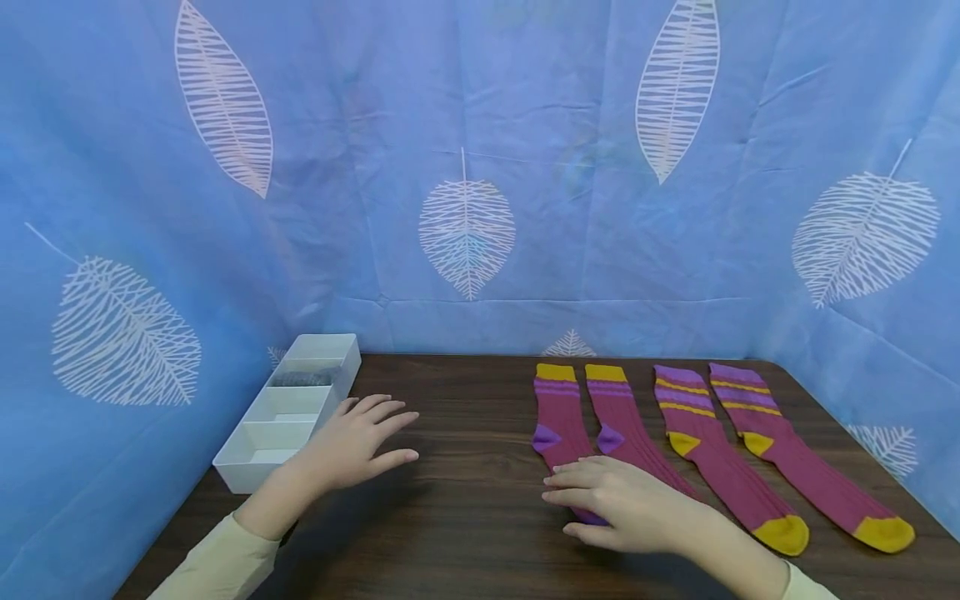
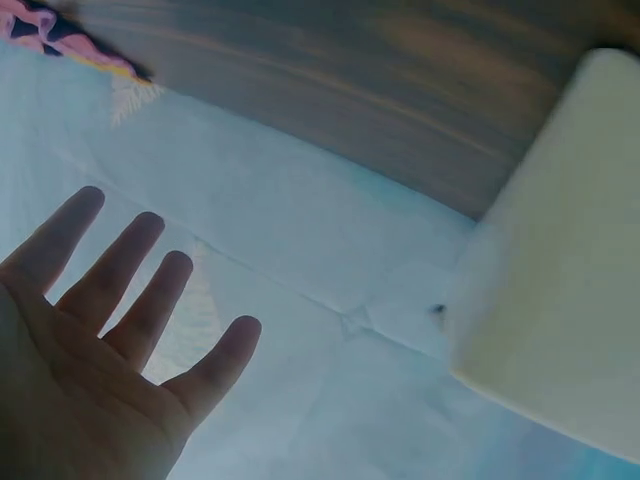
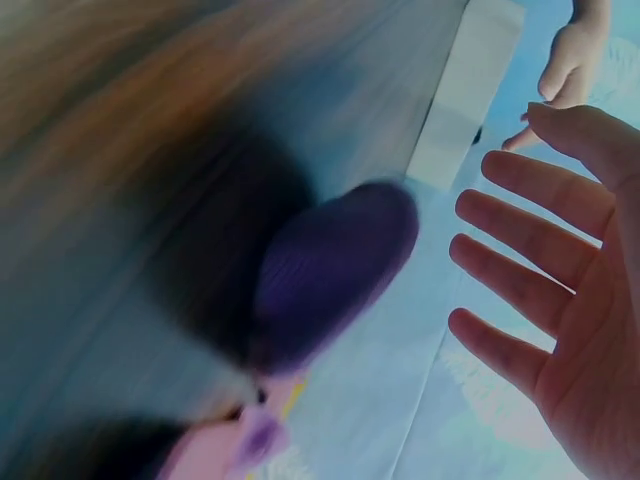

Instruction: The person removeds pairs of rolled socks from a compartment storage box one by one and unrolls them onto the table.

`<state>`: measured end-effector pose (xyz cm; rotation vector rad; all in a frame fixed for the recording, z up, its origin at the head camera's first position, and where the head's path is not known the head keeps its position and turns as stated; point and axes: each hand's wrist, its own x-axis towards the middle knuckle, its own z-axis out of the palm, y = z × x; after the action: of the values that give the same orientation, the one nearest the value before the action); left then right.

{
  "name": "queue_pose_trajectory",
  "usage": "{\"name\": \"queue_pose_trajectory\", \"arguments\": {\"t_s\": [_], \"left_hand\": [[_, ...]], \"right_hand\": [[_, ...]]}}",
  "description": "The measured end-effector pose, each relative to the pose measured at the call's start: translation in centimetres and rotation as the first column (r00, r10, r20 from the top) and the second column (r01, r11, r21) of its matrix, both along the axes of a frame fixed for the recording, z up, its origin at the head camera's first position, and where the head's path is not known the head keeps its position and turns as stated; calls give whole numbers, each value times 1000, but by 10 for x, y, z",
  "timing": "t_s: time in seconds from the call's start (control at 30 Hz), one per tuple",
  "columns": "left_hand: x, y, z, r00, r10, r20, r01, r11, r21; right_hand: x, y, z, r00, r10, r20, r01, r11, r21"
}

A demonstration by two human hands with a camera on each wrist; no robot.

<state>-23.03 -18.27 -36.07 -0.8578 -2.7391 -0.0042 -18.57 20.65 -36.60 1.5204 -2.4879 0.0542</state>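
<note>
My left hand [image 1: 348, 450] hovers over the table beside a white divided box [image 1: 251, 477], fingers spread and holding nothing. In the left wrist view its fingers are straight and apart, with the box's side at the right. My right hand [image 1: 626, 504] is above the foot end of a maroon sock pair with yellow cuffs and purple heels, hiding part of it: the left sock [image 1: 558, 417] and the right sock [image 1: 626, 421]. In the right wrist view its fingers are extended, apart from a purple sock toe [image 3: 335, 270].
Another maroon pair, with striped purple-and-yellow cuffs and yellow heels and toes, lies further right: one sock [image 1: 723, 462], then another [image 1: 813, 467]. Something grey [image 1: 303, 379] sits in one box compartment. Blue leaf-patterned cloth [image 1: 390, 225] hangs around the dark wooden table [image 1: 450, 417].
</note>
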Motion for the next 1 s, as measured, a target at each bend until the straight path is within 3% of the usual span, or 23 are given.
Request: {"name": "queue_pose_trajectory", "arguments": {"t_s": [0.3, 0.53, 0.83, 1.0], "left_hand": [[26, -25, 0, 992, 123, 23, -125, 989, 85], [39, -49, -1, 975, 219, 28, -220, 965, 144], [36, -84, -3, 962, 266, -61, -249, 946, 209], [31, -98, -10, 944, 325, -56, -310, 932, 190]], "right_hand": [[-9, -34, 0, 998, 59, 0, -59, 998, -15], [-14, -60, 5, 999, 40, 21, -39, 999, -27], [-21, -94, 15, 998, 50, 36, -49, 998, -41], [-22, -121, 23, 999, 49, 17, -48, 998, -34]]}}
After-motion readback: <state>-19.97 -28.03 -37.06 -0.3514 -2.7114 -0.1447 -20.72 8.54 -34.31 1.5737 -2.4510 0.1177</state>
